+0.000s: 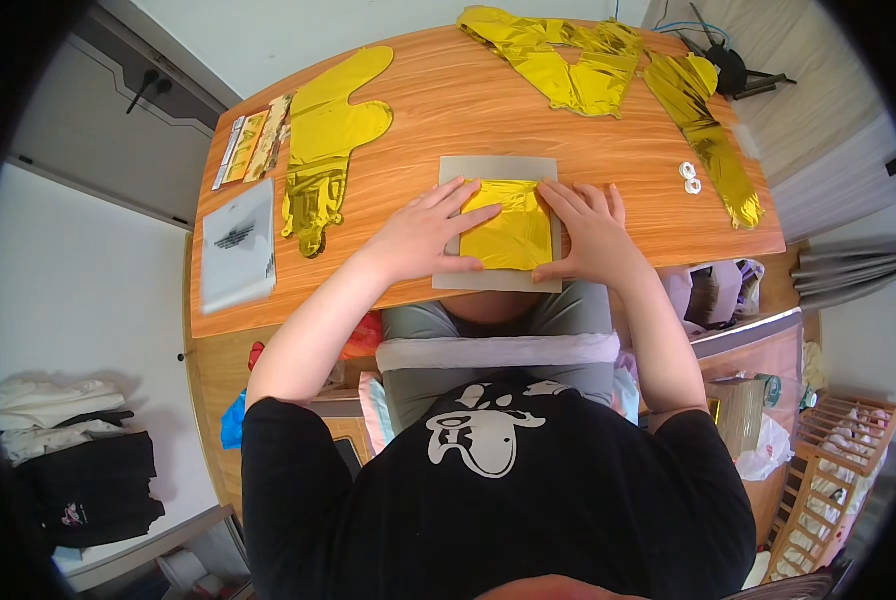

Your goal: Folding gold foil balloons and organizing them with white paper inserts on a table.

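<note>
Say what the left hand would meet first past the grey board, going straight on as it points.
Probably the gold foil piece at the far edge of the table; the left hand is spread, so its line is uncertain.

- The place looks like a room in a home, with plain white walls (83, 290) and a wood-toned floor (211, 390).
- A grey door (93, 125) with a dark lever handle (144, 88) stands at the upper left, of the kind found indoors in a flat or house.
- Everyday clothes, white garments (53, 402) and a black garment (93, 490), are gathered along the left side.
- A gathered grey curtain (848, 272) shows at the right.
- Below it stands a slatted wooden frame (806, 495), crib-like, with patterned cloth inside.
</note>
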Available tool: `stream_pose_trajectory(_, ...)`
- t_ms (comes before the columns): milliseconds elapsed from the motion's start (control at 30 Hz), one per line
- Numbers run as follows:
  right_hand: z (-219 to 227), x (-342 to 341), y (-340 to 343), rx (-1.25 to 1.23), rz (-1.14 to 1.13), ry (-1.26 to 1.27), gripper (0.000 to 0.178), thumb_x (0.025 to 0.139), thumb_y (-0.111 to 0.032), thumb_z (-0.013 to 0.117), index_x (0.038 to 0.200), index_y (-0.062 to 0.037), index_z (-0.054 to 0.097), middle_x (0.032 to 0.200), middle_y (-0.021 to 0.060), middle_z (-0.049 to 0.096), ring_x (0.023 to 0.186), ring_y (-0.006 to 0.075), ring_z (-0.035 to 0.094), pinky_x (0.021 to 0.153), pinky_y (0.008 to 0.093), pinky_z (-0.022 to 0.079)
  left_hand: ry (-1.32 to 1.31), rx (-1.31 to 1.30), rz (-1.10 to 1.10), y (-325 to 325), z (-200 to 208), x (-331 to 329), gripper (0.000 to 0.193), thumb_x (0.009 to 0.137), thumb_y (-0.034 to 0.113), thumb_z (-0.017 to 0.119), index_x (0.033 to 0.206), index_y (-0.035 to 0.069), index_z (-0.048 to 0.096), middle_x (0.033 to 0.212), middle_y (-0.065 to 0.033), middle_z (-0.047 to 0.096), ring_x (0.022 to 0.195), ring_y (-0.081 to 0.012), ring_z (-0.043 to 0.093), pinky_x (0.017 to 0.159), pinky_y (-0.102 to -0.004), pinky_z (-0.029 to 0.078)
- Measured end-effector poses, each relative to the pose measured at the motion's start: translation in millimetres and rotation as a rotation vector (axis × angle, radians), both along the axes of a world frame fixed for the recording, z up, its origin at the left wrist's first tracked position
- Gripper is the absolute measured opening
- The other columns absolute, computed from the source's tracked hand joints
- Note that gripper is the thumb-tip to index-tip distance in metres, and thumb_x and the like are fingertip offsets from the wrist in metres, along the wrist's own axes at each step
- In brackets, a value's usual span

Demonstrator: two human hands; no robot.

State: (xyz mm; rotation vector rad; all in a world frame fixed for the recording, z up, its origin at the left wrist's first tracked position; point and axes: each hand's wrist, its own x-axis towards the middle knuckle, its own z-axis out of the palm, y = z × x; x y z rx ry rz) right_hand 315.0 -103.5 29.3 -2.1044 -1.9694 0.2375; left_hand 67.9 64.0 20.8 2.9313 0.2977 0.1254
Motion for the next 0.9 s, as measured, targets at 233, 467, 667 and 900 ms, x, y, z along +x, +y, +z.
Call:
stream_pose_trajectory(233,16,-2,7,-0.068,0.013,0.099,0.111,0.068,-0.055,0.085,0.16,-0.0174,0.035,0.157,0.0137,0.045,0.148,0.0352,0.034,0.125,0.0582,0.009,0.018,0.008,0.026,-1,4,-1,0.082,0.086,0.059,0.071,0.157,0.027,0.043,0.163,-0.0169,0.036,0.152,-0.0387,0.03,0.12,-0.052,0.032)
stream_pose_trajectory(467,-26,-55,39,0.28,0.072,-0.002,0.086,0.094,-0.057,0.062,0.156,-0.0025,0.037,0.157,0.0202,0.043,0.15,0.039,0.033,0.122,0.0555,0.025,-0.013,-0.009,0.01,1,0,1,0.078,0.085,0.059,0.071,0.153,0.025,0.048,0.16,-0.0213,0.038,0.149,-0.042,0.032,0.12,-0.0556,0.03)
stream_pose_trajectory(667,-43,-77,41,0.295,0.029,0.008,0.087,0.095,-0.057,0.062,0.156,-0.0009,0.035,0.158,0.0215,0.042,0.149,0.0386,0.036,0.121,0.0532,0.028,-0.034,0.007,-0.007,5,-8,-4,0.085,0.085,0.055,0.074,0.152,0.013,0.044,0.16,-0.0217,0.037,0.15,-0.0424,0.031,0.121,-0.0554,0.028)
stream_pose_trajectory(900,-41,-79,39,0.3,0.026,-0.027,0.098,0.089,-0.065,0.064,0.156,-0.0007,0.034,0.158,0.0225,0.041,0.149,0.0381,0.036,0.122,0.0532,0.028,-0.161,-0.468,0.151,33,-2,7,0.071,0.095,0.029,0.073,0.153,0.008,0.039,0.155,-0.0221,0.044,0.145,-0.0371,0.041,0.118,-0.0455,0.034)
